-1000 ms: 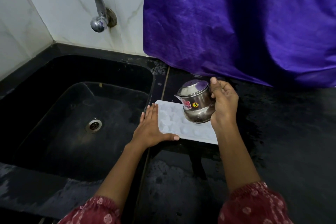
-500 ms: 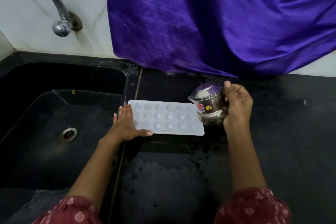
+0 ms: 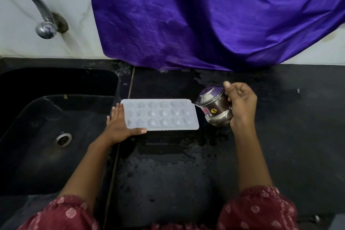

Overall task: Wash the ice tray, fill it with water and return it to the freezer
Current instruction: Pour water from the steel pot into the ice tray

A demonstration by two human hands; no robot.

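Counter (image 3: 280,136) right open — cloth (image 3: 205,24) blocks rear.

Legible marks: one only. Steel pot (image 3: 214,108), right of centre in the frame, carries a small round sticker (image 3: 213,111) on its side, black ground with a yellow numeral "3". Just left of it on the same wall, a red and white label (image 3: 206,111); its print is too small to read.
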